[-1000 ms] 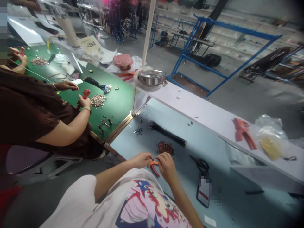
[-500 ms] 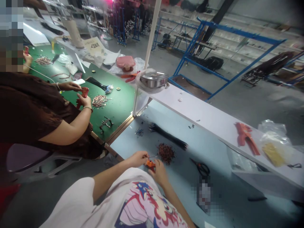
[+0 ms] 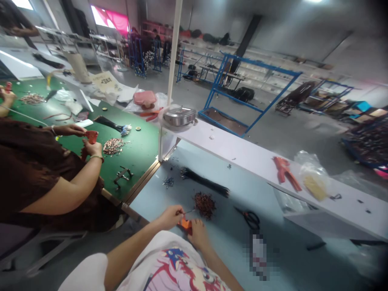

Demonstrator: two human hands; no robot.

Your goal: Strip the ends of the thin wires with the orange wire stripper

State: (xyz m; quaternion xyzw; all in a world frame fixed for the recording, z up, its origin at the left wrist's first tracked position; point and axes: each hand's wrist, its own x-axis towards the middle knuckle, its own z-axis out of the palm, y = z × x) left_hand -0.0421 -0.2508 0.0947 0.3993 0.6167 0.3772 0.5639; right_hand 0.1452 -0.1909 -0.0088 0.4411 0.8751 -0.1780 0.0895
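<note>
My left hand pinches a thin dark wire, whose far end points toward a pile of small reddish-brown pieces. Close beside it, my right hand is wrapped round an orange wire stripper, held low over the pale blue table at my shirt front. The jaws of the tool are too small and blurred to make out. Beyond the pile lies a bundle of black wires. A small heap of bluish bits is to its left, and black-handled scissors lie to the right.
At left, a co-worker in a dark top handles a red tool over a green table. A white raised shelf edges my table, carrying a metal lunch box, a red plier-like tool and a plastic bag.
The camera view has tilted up and turned right, so the scene sits further left and lower. My hands stay close together, with the wire and the orange wire stripper still held.
</note>
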